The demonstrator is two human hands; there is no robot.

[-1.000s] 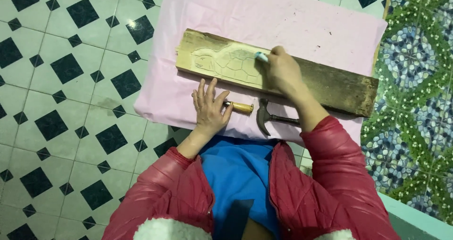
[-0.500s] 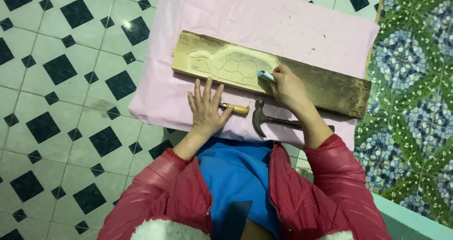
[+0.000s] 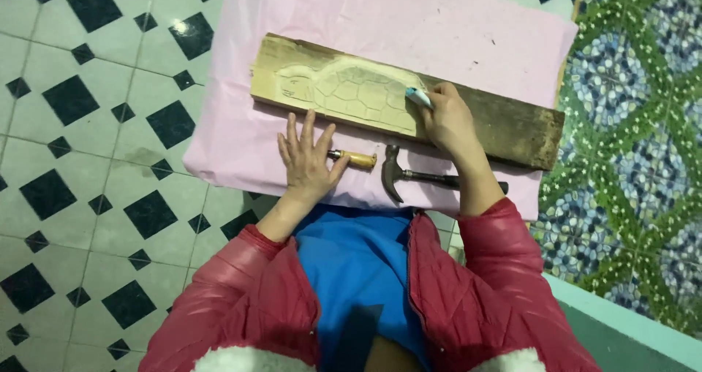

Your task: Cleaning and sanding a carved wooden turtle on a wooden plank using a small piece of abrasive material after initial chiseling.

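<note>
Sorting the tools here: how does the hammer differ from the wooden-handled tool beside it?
The hammer is dark all over; the wooden-handled tool has a light yellowish handle. The left hand covers the wooden-handled tool's end; the hammer's handle passes under the right forearm. Both lie on the pink cloth.

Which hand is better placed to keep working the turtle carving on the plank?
Right. The right hand already holds a small pale tool at the carved turtle; the left hand lies flat on the pink cloth.

Rough, pale wooden plank (image 3: 380, 98) with a smoother carved patch, darker and weathered toward the right of the frame. Matt pink cloth (image 3: 439, 28) beneath. Dull metal hammer (image 3: 417, 176) head, varnished wooden tool handle (image 3: 355, 158). Glossy floor tiles (image 3: 88, 123) at left.
</note>
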